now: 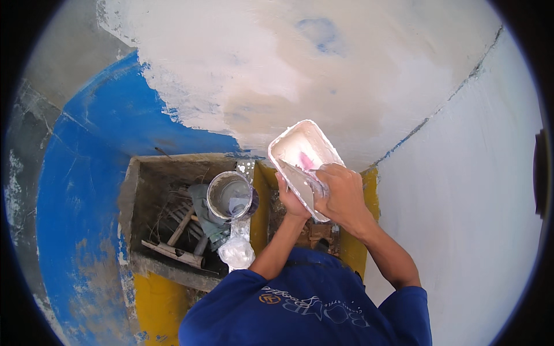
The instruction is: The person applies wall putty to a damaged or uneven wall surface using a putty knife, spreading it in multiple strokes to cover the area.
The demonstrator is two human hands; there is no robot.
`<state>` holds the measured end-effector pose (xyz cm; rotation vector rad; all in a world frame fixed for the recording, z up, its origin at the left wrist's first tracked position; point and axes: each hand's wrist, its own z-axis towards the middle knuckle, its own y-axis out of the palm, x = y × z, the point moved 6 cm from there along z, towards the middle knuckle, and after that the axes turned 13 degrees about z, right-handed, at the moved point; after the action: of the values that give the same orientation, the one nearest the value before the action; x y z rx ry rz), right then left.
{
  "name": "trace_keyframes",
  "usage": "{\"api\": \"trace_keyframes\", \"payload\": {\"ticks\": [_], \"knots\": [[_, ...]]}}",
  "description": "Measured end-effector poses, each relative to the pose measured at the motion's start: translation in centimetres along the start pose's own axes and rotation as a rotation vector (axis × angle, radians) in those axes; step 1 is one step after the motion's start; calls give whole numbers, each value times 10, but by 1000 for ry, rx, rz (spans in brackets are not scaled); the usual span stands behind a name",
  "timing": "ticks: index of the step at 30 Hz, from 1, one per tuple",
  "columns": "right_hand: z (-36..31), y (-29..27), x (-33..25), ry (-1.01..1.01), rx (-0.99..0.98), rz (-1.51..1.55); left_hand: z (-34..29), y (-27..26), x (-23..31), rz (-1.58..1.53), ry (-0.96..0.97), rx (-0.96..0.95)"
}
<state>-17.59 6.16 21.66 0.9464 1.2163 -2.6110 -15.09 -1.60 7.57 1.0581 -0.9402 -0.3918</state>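
Observation:
A white rectangular tub, crusted with pale filler along its rim, is tilted in front of my chest. My left hand is closed around its near left side, with part of the fingers hidden under the tub. Inside lies creamy white filler with a pink streak. Over the tub's near part, my right hand is closed on a filler-smeared scraper. Its wide grey blade reaches into the tub; the handle is mostly covered by my fingers.
A round bucket and a crumpled clear plastic bag stand left of my arms. Beside them, a concrete trough holds sticks and cloth. Ahead is a patchy white wall beside blue paint; a white wall rises at right.

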Motion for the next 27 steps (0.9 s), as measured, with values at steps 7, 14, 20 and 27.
{"api": "trace_keyframes", "payload": {"ticks": [7,14,20,27], "knots": [[3,13,5,-18,-23,-7,2,-23,2,-1,-39,79],[3,29,11,78,-5,91,7,-38,21,15,-7,136],[12,53,17,346,-143,329,3,-59,35,-38,-43,136],[24,80,39,601,-287,821,-8,-68,54,-24,-39,182]]}}
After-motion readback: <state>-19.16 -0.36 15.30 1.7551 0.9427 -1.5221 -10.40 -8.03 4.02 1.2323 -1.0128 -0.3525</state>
